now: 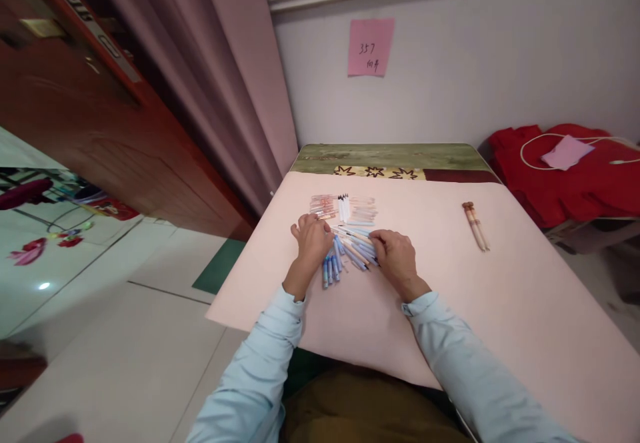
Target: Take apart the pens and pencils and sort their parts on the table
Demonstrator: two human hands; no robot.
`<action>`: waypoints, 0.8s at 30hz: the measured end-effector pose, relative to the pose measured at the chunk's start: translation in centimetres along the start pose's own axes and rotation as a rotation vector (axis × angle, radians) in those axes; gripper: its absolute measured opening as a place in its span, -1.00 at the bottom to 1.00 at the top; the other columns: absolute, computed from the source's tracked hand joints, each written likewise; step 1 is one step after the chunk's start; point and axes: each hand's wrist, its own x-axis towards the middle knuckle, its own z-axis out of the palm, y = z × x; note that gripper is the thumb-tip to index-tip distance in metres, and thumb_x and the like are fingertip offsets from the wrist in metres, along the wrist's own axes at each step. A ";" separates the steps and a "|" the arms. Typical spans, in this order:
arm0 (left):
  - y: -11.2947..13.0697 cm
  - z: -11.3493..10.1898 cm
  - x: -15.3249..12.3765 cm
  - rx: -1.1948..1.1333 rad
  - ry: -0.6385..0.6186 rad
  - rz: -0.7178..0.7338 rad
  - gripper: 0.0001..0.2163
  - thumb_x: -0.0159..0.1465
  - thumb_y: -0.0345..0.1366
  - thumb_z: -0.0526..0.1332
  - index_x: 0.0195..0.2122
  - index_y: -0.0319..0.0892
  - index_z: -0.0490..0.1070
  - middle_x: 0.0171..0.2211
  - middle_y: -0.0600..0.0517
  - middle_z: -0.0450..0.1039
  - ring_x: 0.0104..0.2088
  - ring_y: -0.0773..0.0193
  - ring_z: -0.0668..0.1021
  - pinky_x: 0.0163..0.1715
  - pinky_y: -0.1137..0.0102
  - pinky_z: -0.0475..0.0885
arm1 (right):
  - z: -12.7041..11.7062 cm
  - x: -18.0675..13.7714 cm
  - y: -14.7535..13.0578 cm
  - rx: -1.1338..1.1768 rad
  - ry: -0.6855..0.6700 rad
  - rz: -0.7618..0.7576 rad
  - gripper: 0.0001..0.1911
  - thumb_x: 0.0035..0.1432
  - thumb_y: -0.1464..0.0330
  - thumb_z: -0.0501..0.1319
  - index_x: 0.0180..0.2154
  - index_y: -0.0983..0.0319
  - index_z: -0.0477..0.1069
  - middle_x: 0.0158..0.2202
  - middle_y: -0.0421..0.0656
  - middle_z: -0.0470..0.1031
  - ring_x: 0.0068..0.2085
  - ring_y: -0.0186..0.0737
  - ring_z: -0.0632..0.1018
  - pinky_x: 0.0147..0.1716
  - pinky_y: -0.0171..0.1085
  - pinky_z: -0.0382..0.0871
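Note:
A loose pile of blue, white and cream pens (353, 246) lies on the pink-covered table, pointing various ways. My left hand (313, 243) is at the pile's left edge, fingers bent and thumb and forefinger close together; what they grip, if anything, is too small to make out. At the right end of the pile, my right hand (397, 256) has thumb and forefinger pinched at the ends of the pens. Beyond the pile are sorted groups: reddish clear pens (323, 205), white pens with black tips (344, 209) and pale clear pens (363, 209).
Two light brown pens (476, 226) lie side by side farther right on the pink table cover (425, 216). A wall stands behind the table, with a pink note (371, 47) on it. Red cloth (575, 183) with a white cable is at right; a curtain and wooden door stand left.

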 end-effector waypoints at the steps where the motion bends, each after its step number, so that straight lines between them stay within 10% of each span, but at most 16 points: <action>1: 0.0 0.0 0.2 0.002 -0.002 0.003 -0.96 0.14 -0.33 0.26 -0.41 -0.13 0.50 0.06 -0.16 0.43 0.20 -0.08 0.29 0.16 -0.10 0.10 | 0.0 0.0 0.0 -0.001 0.006 0.002 -0.76 0.31 0.35 0.07 -0.18 0.16 0.53 -0.18 -0.13 0.60 -0.15 -0.13 0.50 -0.07 -0.19 0.18; 7: 0.8 -0.2 -1.6 -0.080 0.115 0.074 -0.95 0.19 -0.32 0.26 -0.35 -0.06 0.52 0.09 -0.05 0.45 0.21 -0.01 0.32 0.20 -0.02 0.13 | -0.2 0.2 0.0 -0.002 0.030 0.021 -0.74 0.30 0.36 0.06 -0.16 0.17 0.53 -0.18 -0.12 0.61 -0.15 -0.12 0.51 -0.07 -0.18 0.21; 14: 2.2 1.3 -4.9 -0.095 -0.021 0.346 -0.87 0.15 -0.34 0.34 -0.26 -0.01 0.54 0.16 -0.02 0.42 0.28 -0.08 0.28 0.25 -0.14 0.05 | -1.0 0.4 0.3 -0.007 0.003 0.085 -0.73 0.28 0.33 0.07 -0.16 0.13 0.55 -0.21 -0.17 0.63 -0.21 -0.14 0.54 -0.17 -0.23 0.26; 24: 1.4 1.8 -6.5 -0.178 0.134 0.309 -0.87 0.25 -0.30 0.26 -0.17 -0.05 0.51 0.04 -0.04 0.52 0.16 0.06 0.44 0.24 0.03 0.15 | -2.4 0.6 0.6 -0.028 -0.070 0.153 -0.76 0.23 0.18 0.18 -0.24 0.08 0.59 -0.29 -0.19 0.60 -0.29 -0.20 0.53 -0.28 -0.27 0.23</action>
